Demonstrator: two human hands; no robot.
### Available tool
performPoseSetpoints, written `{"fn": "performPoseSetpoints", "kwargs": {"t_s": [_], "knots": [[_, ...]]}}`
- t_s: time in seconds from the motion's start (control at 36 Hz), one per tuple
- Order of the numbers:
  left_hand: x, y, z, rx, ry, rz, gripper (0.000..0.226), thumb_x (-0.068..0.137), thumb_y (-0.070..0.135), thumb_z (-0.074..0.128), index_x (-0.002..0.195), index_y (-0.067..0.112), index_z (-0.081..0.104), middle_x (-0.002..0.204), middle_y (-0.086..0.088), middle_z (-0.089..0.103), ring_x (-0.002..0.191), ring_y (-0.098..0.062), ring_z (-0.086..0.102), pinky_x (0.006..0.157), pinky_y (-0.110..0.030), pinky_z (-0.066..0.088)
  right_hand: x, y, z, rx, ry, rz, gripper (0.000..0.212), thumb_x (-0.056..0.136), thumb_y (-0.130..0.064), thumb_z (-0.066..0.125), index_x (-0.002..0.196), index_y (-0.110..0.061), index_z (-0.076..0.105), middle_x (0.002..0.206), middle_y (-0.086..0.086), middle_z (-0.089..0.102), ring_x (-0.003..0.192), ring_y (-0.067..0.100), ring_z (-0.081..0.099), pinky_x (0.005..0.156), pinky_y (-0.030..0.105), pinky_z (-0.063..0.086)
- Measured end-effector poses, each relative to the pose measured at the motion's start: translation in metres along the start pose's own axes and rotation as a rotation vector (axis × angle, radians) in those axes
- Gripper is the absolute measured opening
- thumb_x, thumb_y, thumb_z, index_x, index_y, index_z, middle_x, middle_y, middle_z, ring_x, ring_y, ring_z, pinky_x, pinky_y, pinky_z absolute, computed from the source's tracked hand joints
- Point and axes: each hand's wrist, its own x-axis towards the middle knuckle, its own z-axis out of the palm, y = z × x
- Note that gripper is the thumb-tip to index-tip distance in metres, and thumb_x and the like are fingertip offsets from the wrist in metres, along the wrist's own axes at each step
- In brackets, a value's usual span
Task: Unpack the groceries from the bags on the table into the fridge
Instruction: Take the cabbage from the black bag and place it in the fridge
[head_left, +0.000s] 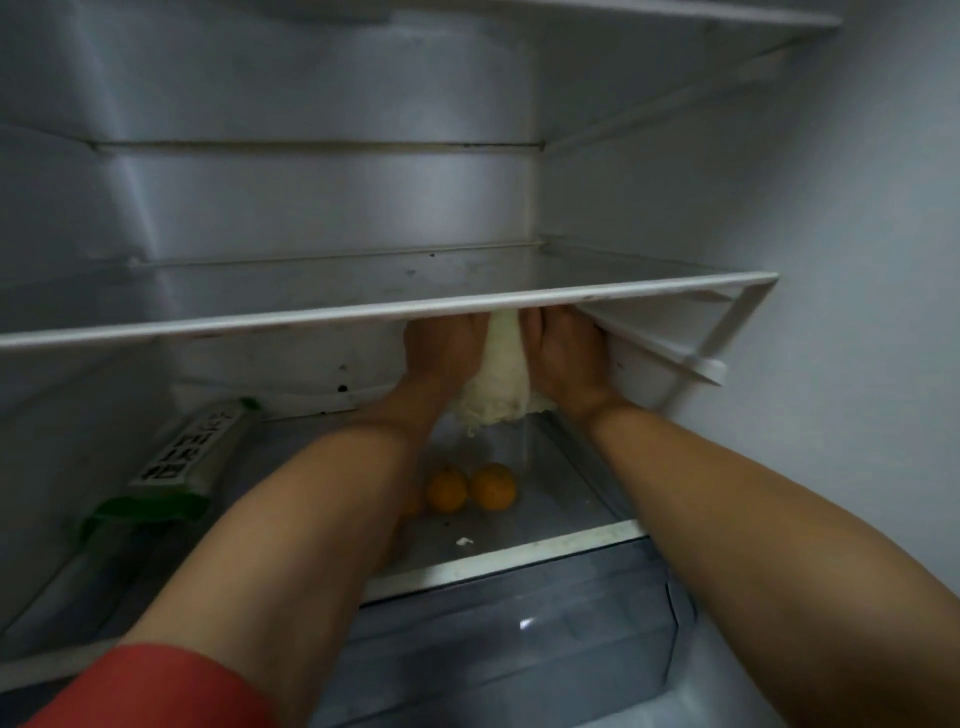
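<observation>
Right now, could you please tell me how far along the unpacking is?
Done: two oranges and a packet lie on the lower shelf. In hand: left hand and right hand hold a cabbage under the middle shelf. Left: setting it down; the bags are out of view.

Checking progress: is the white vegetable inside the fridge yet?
Inside: the white vegetable is held between left hand and right hand, below the middle shelf, above the oranges.
</observation>
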Motion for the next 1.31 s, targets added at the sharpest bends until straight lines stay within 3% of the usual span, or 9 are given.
{"fn": "performPoseSetpoints", "kwargs": {"t_s": [0.11,0.31,0.42,0.47,0.56,0.78,0.92,1.22,1.31], "knots": [[-0.015,0.001,-0.008,0.02,-0.003,0.02,0.039,0.103,0.038,0.037,0.114,0.01,0.063,0.119,-0.016,0.063,0.11,-0.036,0.057,0.089,-0.04,0.045,-0.009,-0.002,-0.012,-0.154,-0.036,-0.039,0.051,0.1,-0.043,0.026,0.107,-0.017,0.068,0.093,0.016,0.071,0.083,0.037,0.067,0.068,0.037,0.05],[-0.045,0.0,-0.033,0.054,-0.177,0.054,0.046,0.099,0.044,0.029,0.133,0.019,0.047,0.119,-0.019,0.056,0.105,-0.037,0.057,0.088,-0.042,0.048,-0.026,-0.012,-0.041,-0.074,-0.319,0.153,0.053,0.101,-0.054,0.028,0.138,-0.023,0.049,0.129,0.017,0.061,0.115,0.037,0.058,0.093,0.037,0.045],[-0.069,-0.004,-0.05,0.027,-0.262,0.007,0.057,0.087,0.044,0.032,0.138,0.024,0.045,0.125,-0.016,0.058,0.11,-0.036,0.057,0.094,-0.044,0.048,-0.046,-0.027,-0.05,0.155,-0.471,0.306,0.099,0.072,-0.073,0.064,0.151,-0.03,0.022,0.147,0.01,0.045,0.125,0.034,0.052,0.098,0.034,0.046],[-0.077,-0.006,-0.061,0.029,-0.303,-0.026,0.056,0.084,0.04,0.035,0.136,0.023,0.049,0.128,-0.016,0.058,0.114,-0.035,0.056,0.097,-0.043,0.047,-0.05,-0.03,-0.05,0.154,-0.536,0.305,0.129,0.053,-0.066,0.083,0.152,-0.032,0.008,0.154,0.009,0.03,0.129,0.032,0.047,0.098,0.035,0.045],[-0.086,-0.015,-0.076,0.125,-0.338,-0.064,0.042,0.092,0.024,0.046,0.134,0.02,0.05,0.129,-0.015,0.057,0.118,-0.034,0.054,0.098,-0.04,0.046,-0.054,-0.022,-0.045,0.084,-0.574,0.278,0.145,0.051,-0.045,0.094,0.155,-0.029,-0.007,0.161,0.013,0.012,0.138,0.032,0.037,0.104,0.036,0.04],[-0.092,-0.053,-0.101,0.281,-0.38,-0.141,0.042,0.093,0.017,0.053,0.135,0.019,0.05,0.137,-0.013,0.052,0.123,-0.031,0.051,0.102,-0.036,0.043,-0.047,0.004,-0.024,0.265,-0.505,0.183,0.145,0.04,-0.046,0.093,0.155,-0.027,0.008,0.148,0.015,0.036,0.132,0.034,0.043,0.105,0.044,0.043],[-0.099,-0.058,-0.098,0.336,-0.432,-0.136,0.038,0.097,0.02,0.051,0.135,0.018,0.051,0.138,-0.012,0.051,0.121,-0.03,0.051,0.099,-0.035,0.044,-0.044,0.008,-0.004,0.251,-0.432,0.168,0.132,0.055,-0.027,0.095,0.156,-0.014,0.011,0.149,0.019,0.034,0.133,0.036,0.039,0.104,0.039,0.039],[-0.135,-0.052,-0.104,0.432,-0.373,-0.065,0.031,0.096,0.022,0.051,0.125,0.013,0.056,0.125,-0.014,0.058,0.11,-0.031,0.055,0.091,-0.038,0.049,-0.042,0.012,-0.006,0.144,-0.51,0.252,0.14,0.054,-0.041,0.094,0.157,-0.017,0.002,0.159,0.011,0.024,0.142,0.032,0.031,0.113,0.043,0.032],[-0.148,-0.043,-0.119,0.452,-0.295,-0.037,0.031,0.092,0.023,0.053,0.121,0.016,0.061,0.122,-0.012,0.063,0.11,-0.031,0.058,0.087,-0.037,0.05,-0.041,0.001,-0.024,0.012,-0.55,0.281,0.126,0.064,-0.045,0.088,0.156,-0.015,0.008,0.154,0.016,0.035,0.136,0.035,0.04,0.11,0.042,0.037]]}}
